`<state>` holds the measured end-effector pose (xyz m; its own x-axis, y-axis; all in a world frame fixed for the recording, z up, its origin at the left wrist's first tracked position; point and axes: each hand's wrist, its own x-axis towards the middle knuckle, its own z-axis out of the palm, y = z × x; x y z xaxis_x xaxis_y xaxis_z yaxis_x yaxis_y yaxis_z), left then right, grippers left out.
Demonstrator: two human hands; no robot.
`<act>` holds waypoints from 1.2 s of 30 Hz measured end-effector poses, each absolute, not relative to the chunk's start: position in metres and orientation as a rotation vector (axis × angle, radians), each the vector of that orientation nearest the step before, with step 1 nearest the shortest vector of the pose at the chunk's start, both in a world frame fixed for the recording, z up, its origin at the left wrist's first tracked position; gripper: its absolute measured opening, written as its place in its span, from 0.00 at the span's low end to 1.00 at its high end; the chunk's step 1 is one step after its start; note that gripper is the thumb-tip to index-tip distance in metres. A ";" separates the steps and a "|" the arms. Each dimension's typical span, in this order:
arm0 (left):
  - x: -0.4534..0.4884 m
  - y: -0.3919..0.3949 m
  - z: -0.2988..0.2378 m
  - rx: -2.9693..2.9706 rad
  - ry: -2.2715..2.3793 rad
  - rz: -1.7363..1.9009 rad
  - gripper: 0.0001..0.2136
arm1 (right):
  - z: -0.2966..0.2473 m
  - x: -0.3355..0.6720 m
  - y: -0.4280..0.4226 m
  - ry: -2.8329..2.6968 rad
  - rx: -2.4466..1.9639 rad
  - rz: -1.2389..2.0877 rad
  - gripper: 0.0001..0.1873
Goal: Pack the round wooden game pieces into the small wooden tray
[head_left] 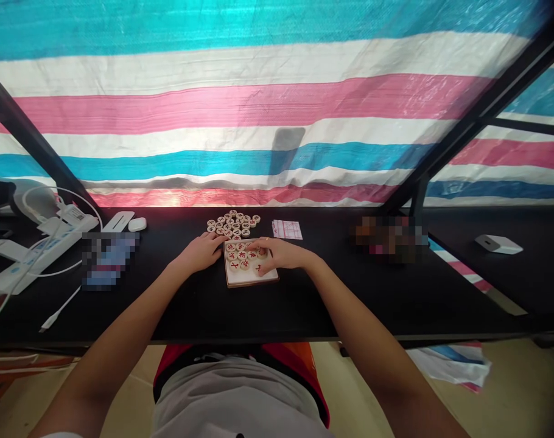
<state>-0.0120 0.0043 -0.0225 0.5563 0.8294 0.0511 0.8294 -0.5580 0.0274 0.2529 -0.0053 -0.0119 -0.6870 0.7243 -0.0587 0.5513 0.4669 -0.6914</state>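
Note:
A shallow white-lined box lies on the black desk, with several red-marked Chinese chess pieces face up inside. My right hand reaches over its right side, thumb and fingers spread apart, the thumb at a piece near the right edge. Part of the pieces is hidden under those fingers. My left hand rests at the box's left edge with fingers stretched out toward the far corner. Just beyond, a loose cluster of dark-marked Chinese chess pieces spreads over the desk.
Right of the cluster lies a folded paper sheet with red lines. A power strip with cables, a white earphone case and a blurred-out item are at left. Another blurred-out item sits right; a white charger lies farther off.

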 end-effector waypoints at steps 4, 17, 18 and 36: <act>-0.012 0.004 -0.021 2.780 1.458 0.101 0.20 | -0.014 0.249 -0.005 -2.457 -1.121 1.005 0.30; -0.013 0.005 -0.020 2.778 1.467 0.071 0.19 | -0.020 0.247 -0.001 -2.268 -1.166 0.780 0.18; -0.014 0.005 -0.019 2.774 1.471 0.063 0.19 | -0.020 0.249 0.000 -2.247 -1.174 0.727 0.16; -0.019 0.004 -0.003 2.749 1.680 0.163 0.07 | -0.036 0.253 0.014 -2.273 -1.398 0.476 0.09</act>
